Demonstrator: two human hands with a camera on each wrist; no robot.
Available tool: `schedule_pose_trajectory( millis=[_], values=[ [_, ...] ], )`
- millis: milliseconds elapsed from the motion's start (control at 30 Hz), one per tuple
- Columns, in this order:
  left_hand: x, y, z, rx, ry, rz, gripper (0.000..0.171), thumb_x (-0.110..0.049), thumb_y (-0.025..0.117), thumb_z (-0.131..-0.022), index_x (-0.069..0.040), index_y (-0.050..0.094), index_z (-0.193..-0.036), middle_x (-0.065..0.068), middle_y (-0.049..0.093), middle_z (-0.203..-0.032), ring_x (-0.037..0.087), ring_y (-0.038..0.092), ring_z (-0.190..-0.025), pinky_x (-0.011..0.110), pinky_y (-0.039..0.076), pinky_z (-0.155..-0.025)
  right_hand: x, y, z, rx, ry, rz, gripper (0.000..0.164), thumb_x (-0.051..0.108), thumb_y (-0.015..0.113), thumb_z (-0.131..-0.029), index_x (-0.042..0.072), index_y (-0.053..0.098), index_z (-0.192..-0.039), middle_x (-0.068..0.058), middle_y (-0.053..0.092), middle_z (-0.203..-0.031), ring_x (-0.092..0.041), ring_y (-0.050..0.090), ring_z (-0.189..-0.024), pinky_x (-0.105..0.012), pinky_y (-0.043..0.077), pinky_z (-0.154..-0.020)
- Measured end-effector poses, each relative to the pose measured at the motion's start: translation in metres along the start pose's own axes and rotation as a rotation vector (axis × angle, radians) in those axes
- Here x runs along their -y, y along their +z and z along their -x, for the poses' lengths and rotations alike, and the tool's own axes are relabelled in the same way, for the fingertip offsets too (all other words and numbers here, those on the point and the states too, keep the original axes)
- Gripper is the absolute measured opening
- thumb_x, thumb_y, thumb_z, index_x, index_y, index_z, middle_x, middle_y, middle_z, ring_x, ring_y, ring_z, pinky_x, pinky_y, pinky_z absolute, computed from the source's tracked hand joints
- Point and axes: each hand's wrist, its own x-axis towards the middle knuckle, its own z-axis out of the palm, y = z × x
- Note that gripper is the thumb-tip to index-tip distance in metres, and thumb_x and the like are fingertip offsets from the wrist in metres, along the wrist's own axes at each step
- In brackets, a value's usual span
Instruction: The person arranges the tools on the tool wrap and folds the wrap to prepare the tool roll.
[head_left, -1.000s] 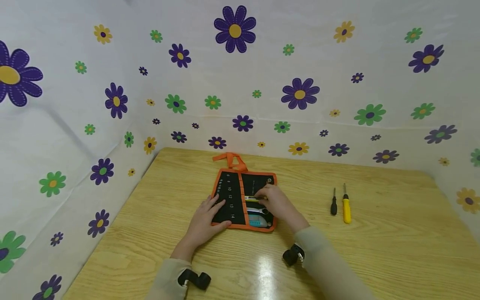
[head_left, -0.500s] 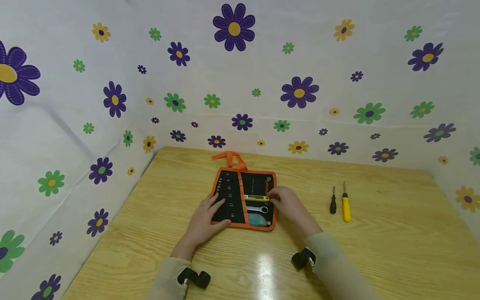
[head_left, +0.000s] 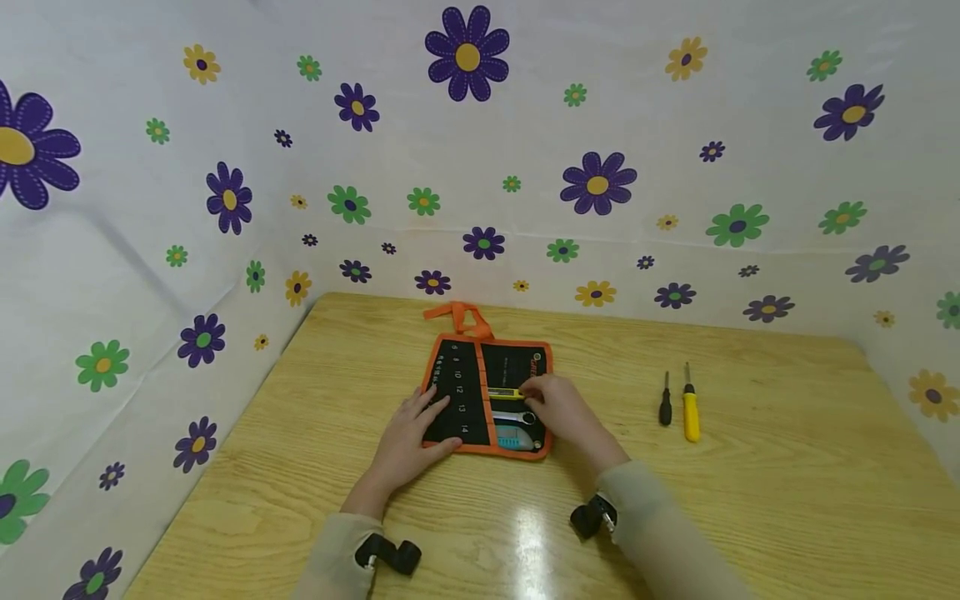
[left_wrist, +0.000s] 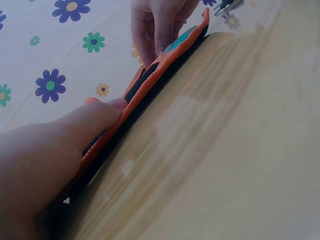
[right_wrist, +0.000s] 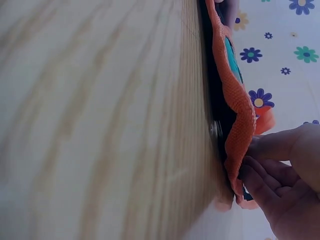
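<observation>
A black tool pouch with orange edging lies unfolded on the table, numbers printed on its left panel. My left hand rests on that panel with fingers spread; in the left wrist view its thumb lies on the orange edge. In the right half sit a yellow utility knife, a ring-ended wrench and a teal tool, their left ends hidden in pockets. My right hand pinches the right part of the knife, covering its end. In the right wrist view, the pouch's raised edge partly hides the fingertips.
To the right lie a small black screwdriver and a yellow-handled screwdriver. An orange tie strap trails from the pouch's far edge. Behind the wooden table hangs a white flowered cloth.
My right hand slid right along the knife to its end, baring more of it, then came back left over it. My left hand has stayed on the pouch.
</observation>
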Motion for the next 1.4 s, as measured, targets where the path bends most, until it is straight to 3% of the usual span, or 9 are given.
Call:
schedule_pose_trajectory(
  millis=[233, 667, 1033, 1400],
  values=[
    [0.001, 0.0, 0.0, -0.025, 0.023, -0.008, 0.074, -0.054, 0.065, -0.085, -0.015, 0.046, -0.144, 0.011, 0.031, -0.153, 0.032, 0.018, -0.143, 0.057, 0.021, -0.11, 0.006, 0.001, -0.002, 0.033, -0.011, -0.006, 0.018, -0.005, 0.065, -0.087, -0.001, 0.07, -0.104, -0.01, 0.067, -0.096, -0.022, 0.063, -0.086, -0.035, 0.054, -0.074],
    [-0.002, -0.002, 0.001, 0.001, 0.006, -0.017, 0.073, -0.054, 0.064, -0.086, -0.016, 0.045, -0.145, 0.01, 0.029, -0.154, 0.032, 0.016, -0.143, 0.056, 0.019, -0.111, 0.009, 0.004, -0.004, 0.05, -0.082, 0.015, 0.026, -0.014, 0.061, -0.084, -0.001, 0.07, -0.105, -0.011, 0.068, -0.101, -0.023, 0.064, -0.088, -0.035, 0.054, -0.075],
    [-0.003, -0.002, 0.0, -0.003, 0.008, -0.005, 0.073, -0.054, 0.065, -0.085, -0.016, 0.045, -0.144, 0.011, 0.03, -0.153, 0.032, 0.016, -0.143, 0.057, 0.019, -0.111, 0.001, -0.003, 0.002, 0.015, -0.029, 0.058, 0.021, -0.009, 0.063, -0.086, 0.0, 0.07, -0.103, -0.01, 0.066, -0.098, -0.027, 0.061, -0.093, -0.038, 0.052, -0.08],
    [-0.002, -0.001, 0.0, -0.006, 0.014, -0.014, 0.073, -0.054, 0.065, -0.085, -0.016, 0.046, -0.144, 0.011, 0.03, -0.153, 0.032, 0.016, -0.143, 0.057, 0.019, -0.111, -0.005, -0.004, 0.003, 0.041, -0.007, 0.059, 0.018, -0.004, 0.067, -0.086, 0.001, 0.069, -0.103, -0.009, 0.065, -0.096, -0.024, 0.062, -0.089, -0.037, 0.053, -0.078]
  ],
)
